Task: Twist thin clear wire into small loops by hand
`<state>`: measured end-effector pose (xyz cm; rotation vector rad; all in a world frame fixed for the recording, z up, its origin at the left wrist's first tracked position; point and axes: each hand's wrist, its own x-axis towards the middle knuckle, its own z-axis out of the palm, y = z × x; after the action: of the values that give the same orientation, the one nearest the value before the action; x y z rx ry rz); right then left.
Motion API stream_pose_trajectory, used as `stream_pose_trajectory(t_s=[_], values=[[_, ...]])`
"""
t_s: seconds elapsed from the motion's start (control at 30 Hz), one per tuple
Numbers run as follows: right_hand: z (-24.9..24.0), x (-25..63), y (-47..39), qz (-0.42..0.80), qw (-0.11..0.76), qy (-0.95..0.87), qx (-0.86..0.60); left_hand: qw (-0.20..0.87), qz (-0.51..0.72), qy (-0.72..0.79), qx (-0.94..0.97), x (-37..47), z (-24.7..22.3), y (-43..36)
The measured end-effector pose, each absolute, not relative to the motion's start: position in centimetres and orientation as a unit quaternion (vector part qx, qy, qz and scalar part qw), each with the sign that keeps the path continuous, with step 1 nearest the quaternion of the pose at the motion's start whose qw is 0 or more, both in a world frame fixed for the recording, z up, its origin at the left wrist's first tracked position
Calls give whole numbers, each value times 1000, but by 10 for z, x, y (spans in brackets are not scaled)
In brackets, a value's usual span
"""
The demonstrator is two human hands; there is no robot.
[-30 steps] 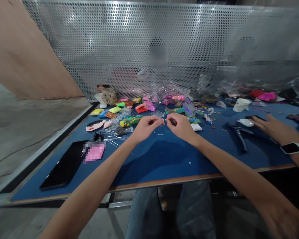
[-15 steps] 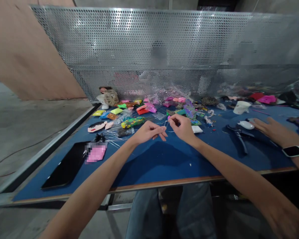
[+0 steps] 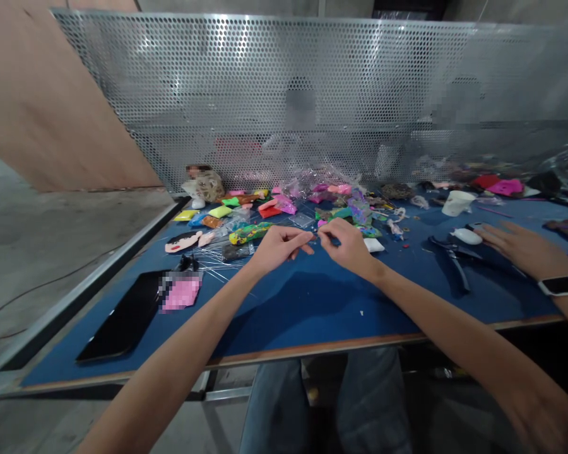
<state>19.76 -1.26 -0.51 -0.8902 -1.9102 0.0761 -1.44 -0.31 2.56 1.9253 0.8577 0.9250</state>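
Observation:
Over the middle of the blue table [image 3: 288,325] my two hands almost meet at the fingertips. My left hand [image 3: 283,247] is closed, thumb pressed against the index finger. Fingers curled in a pinch, my right hand [image 3: 343,244] faces it from a little to the right. Whatever thin, small thing is between the fingertips is too tiny to make out. Just behind my right hand shows a small pink bit [image 3: 322,223]; whether it is held or lies on the table I cannot tell. A white packet [image 3: 373,244] lies beside my right wrist.
At right, another person's hand [image 3: 525,246] with a watch is near a white oval lump [image 3: 466,236] and dark-handled pliers [image 3: 454,261]. A white cup [image 3: 457,203], bright clay packets [image 3: 220,211], thin wires [image 3: 213,265] and a black tablet-like slab [image 3: 125,315] lie around. A perforated metal screen [image 3: 265,82] stands behind.
My left fingertips have risen slightly and the two hands' fingertips remain close together. The pale strand seen between them earlier is now barely visible. The other person's hand has shifted slightly.

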Motion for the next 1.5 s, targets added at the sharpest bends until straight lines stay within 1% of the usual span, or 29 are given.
stream_pose_trajectory(t_s=[0.1, 0.17, 0.23, 0.37, 0.5, 0.67, 0.8, 0.93, 1.1, 1.3, 1.37, 1.5], values=[[-3, 201, -5, 139, 556, -699, -427, 300, 429, 335, 783, -18, 28, -3], [-5, 204, 2, 218, 570, -665, -430, 201, 456, 329, 802, -20, 28, -1], [-9, 206, 9, 275, 575, -642, -426, 135, 449, 323, 822, -20, 25, 1], [-13, 202, 9, 318, 566, -634, -420, 80, 390, 336, 853, -18, 15, 7], [-10, 194, 0, 325, 540, -663, -404, 59, 386, 348, 852, -16, 10, 8], [-7, 189, -6, 307, 524, -688, -397, 108, 389, 338, 851, -17, 11, 7], [-6, 188, -10, 267, 525, -706, -393, 146, 425, 327, 831, -16, 15, 4], [-4, 187, -15, 257, 507, -735, -370, 242, 426, 297, 820, -16, 21, 2], [-4, 186, -16, 277, 507, -730, -365, 362, 406, 265, 796, -21, 25, 5], [-4, 185, -15, 320, 514, -717, -345, 577, 333, 194, 720, -27, 25, 8], [-4, 186, -16, 328, 517, -717, -334, 607, 334, 205, 691, -27, 23, 10], [-4, 186, -17, 338, 505, -729, -316, 612, 330, 213, 687, -27, 20, 11]])
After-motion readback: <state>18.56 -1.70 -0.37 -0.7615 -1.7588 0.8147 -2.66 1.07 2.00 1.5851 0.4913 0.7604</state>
